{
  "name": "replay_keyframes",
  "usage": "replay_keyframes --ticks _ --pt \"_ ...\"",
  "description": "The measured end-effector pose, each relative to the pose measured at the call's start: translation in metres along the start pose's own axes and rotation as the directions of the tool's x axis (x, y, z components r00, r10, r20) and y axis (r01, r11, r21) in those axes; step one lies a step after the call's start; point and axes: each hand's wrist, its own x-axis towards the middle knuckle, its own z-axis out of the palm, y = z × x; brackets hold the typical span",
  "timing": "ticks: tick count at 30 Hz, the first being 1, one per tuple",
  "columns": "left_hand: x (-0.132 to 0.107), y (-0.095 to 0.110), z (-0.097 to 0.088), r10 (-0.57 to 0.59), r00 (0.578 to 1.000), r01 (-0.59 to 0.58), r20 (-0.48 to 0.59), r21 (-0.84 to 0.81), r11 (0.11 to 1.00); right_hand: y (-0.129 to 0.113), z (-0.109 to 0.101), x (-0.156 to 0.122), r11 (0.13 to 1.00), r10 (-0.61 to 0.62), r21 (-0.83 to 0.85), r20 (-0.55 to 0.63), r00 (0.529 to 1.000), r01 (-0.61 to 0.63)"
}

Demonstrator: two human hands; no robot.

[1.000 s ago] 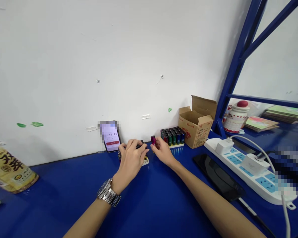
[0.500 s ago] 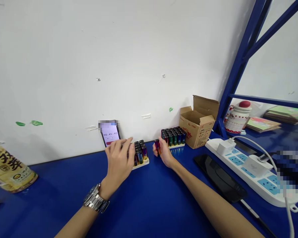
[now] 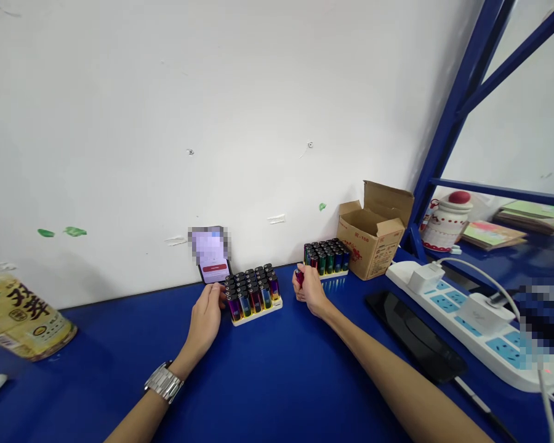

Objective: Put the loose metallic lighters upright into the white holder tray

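Several shiny cigarette lighters with black tops stand upright in rows in a white tray (image 3: pixel 258 317) near the wall. At this tray's left end rests my left hand (image 3: pixel 206 314), its fingers stretched forward beside the lighters; whether the fingertips touch them I cannot tell. My right hand (image 3: pixel 313 290) is closed around a purple-red lighter (image 3: pixel 299 277), held upright to the right of that tray. Behind my right hand stands a second white tray (image 3: pixel 335 274), filled with green, blue and red lighters.
A phone (image 3: pixel 212 255) leans on the wall behind the first tray. On the right are an open cardboard box (image 3: pixel 372 246), a dark phone (image 3: pixel 415 335) and a power strip (image 3: pixel 480 329) with cables. A yellow-labelled bottle (image 3: pixel 23 317) stands on the left.
My left hand has moved from above the first tray down to its left end, uncovering the lighters. My right hand keeps hold of its lighter. The view has shifted slightly.
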Motion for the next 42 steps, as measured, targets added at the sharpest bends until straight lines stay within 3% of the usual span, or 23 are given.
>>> replay_keyframes --ticks 6,11,14,18,20,24,28,32,36,42 --pt "-0.004 0.011 -0.002 -0.029 0.999 0.029 0.017 -0.004 1.000 0.002 0.003 0.000 0.999 -0.049 -0.005 -0.055 0.997 0.049" --pt "-0.004 0.009 -0.003 0.009 0.999 -0.013 0.046 0.089 0.996 0.004 0.003 -0.001 0.991 -0.130 0.033 0.077 0.988 0.128" --pt "-0.003 0.007 -0.004 0.013 0.997 -0.022 0.074 0.128 0.991 0.000 0.002 -0.006 0.966 -0.231 -0.079 0.166 0.959 0.246" --pt "-0.003 0.006 -0.004 0.006 0.997 -0.015 0.072 0.132 0.991 -0.004 0.000 -0.012 0.856 -0.382 -0.295 0.192 0.904 0.425" --pt "-0.003 0.006 -0.004 0.006 0.996 -0.018 0.084 0.144 0.989 -0.003 -0.001 -0.013 0.853 -0.366 -0.303 0.230 0.902 0.424" --pt "-0.001 0.005 -0.004 0.014 0.996 -0.028 0.090 0.165 0.986 0.003 -0.001 -0.013 0.930 -0.221 -0.214 0.324 0.920 0.299" --pt "0.000 0.005 -0.003 0.000 0.996 -0.016 0.092 0.179 0.984 0.003 -0.002 -0.014 0.914 -0.249 -0.242 0.298 0.922 0.325" --pt "-0.001 0.006 -0.002 0.013 0.996 -0.030 0.091 0.186 0.982 -0.003 0.000 -0.020 0.746 -0.300 -0.493 0.352 0.887 0.448" --pt "-0.002 0.007 -0.002 0.001 0.997 -0.014 0.076 0.172 0.985 -0.007 0.006 -0.027 0.507 -0.240 -0.748 0.354 0.904 0.428" --pt "-0.004 0.007 -0.002 -0.021 0.997 0.015 0.077 0.076 0.997 -0.006 0.010 -0.029 0.369 -0.211 -0.831 0.362 0.908 0.418"
